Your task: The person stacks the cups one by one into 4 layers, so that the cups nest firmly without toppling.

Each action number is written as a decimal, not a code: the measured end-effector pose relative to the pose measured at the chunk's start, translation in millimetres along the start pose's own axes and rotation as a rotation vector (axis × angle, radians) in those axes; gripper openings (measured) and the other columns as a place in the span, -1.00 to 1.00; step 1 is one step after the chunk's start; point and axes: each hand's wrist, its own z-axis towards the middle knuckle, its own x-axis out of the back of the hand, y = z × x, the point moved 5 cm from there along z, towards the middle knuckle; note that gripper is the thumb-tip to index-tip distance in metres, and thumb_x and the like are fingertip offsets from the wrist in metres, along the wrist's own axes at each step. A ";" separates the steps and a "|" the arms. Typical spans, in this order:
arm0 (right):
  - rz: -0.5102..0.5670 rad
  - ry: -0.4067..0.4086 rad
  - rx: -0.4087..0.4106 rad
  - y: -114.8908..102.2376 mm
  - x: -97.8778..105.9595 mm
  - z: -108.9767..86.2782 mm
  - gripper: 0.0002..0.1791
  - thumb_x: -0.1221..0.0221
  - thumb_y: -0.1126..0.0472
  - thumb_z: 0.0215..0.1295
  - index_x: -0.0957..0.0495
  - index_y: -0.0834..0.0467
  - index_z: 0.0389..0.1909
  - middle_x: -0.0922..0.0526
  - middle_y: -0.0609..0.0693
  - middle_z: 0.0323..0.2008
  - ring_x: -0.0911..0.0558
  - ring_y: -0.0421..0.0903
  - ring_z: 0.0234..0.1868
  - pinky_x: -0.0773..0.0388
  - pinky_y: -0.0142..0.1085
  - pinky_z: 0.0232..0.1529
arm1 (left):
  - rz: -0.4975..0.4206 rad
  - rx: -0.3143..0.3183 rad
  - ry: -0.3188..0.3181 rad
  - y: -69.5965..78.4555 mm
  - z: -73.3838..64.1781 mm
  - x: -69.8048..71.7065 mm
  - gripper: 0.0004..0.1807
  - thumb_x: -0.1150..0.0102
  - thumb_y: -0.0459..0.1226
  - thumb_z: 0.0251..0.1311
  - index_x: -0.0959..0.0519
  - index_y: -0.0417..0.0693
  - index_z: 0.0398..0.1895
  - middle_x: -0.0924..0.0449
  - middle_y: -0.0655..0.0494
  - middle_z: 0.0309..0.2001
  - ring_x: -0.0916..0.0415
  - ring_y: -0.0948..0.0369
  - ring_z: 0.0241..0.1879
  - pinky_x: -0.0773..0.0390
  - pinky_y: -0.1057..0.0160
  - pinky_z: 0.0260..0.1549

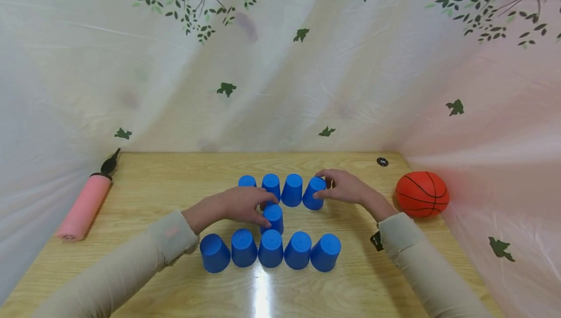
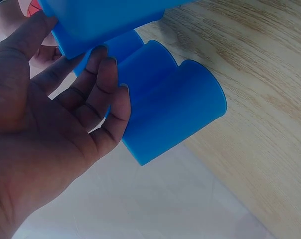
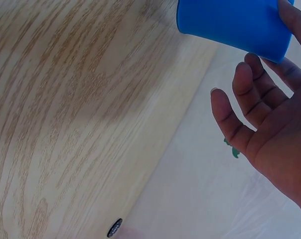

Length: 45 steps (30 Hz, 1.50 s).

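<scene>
My left hand [image 1: 243,206] pinches an upside-down blue cup [image 1: 273,218] between thumb and fingers, just behind the front row. In the left wrist view the thumb and fingertips are at the narrow end of that cup [image 2: 110,22], with other blue cups [image 2: 175,109] beyond the fingers. My right hand [image 1: 346,186] grips the rightmost blue cup [image 1: 313,194] of the back row, thumb on the near side. In the right wrist view this cup [image 3: 235,25] sits between thumb and index finger, the other fingers loosely bent. The left hand partly covers the back row's left cups [image 1: 247,180].
Several upside-down blue cups [image 1: 270,249] form a row at the front of the wooden table [image 1: 166,279]. A pink hand pump [image 1: 85,206] lies at left. An orange ball [image 1: 422,194] with basketball markings sits at right, and a black disc [image 1: 383,161] lies near the back edge.
</scene>
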 end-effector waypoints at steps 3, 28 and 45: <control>0.004 -0.002 -0.005 -0.8 0.0 -0.5 -0.32 -0.32 -0.20 0.22 -0.48 0.05 0.27 -0.62 -0.04 -0.15 -0.56 -0.07 -0.15 -0.53 -0.24 -0.20 | 0.004 0.005 -0.003 -0.4 -0.2 -0.4 -0.39 -0.34 0.09 0.20 -0.49 0.16 0.30 -0.62 0.19 0.01 -0.56 0.16 0.06 -0.58 0.14 0.04; 0.012 -0.004 -0.002 -1.6 -0.7 -1.4 -0.34 -0.33 -0.20 0.21 -0.48 0.04 0.25 -0.63 -0.04 -0.16 -0.56 -0.08 -0.15 -0.53 -0.24 -0.21 | -0.002 -0.023 0.028 1.1 -3.1 4.5 -0.42 -0.33 0.06 0.21 -0.52 0.09 0.26 -0.63 0.16 0.02 -0.57 0.13 0.04 -0.59 0.11 0.03; 0.000 -0.004 -0.023 -0.6 -0.8 -2.0 -0.25 -0.32 -0.23 0.21 -0.42 0.04 0.33 -0.62 -0.01 -0.09 -0.56 -0.05 -0.10 -0.56 -0.21 -0.16 | -0.014 -0.070 0.112 -4.2 -24.1 42.2 -0.38 -0.30 0.06 0.25 -0.50 -0.04 0.29 -0.61 0.05 0.09 -0.56 0.15 0.03 -0.59 0.10 0.06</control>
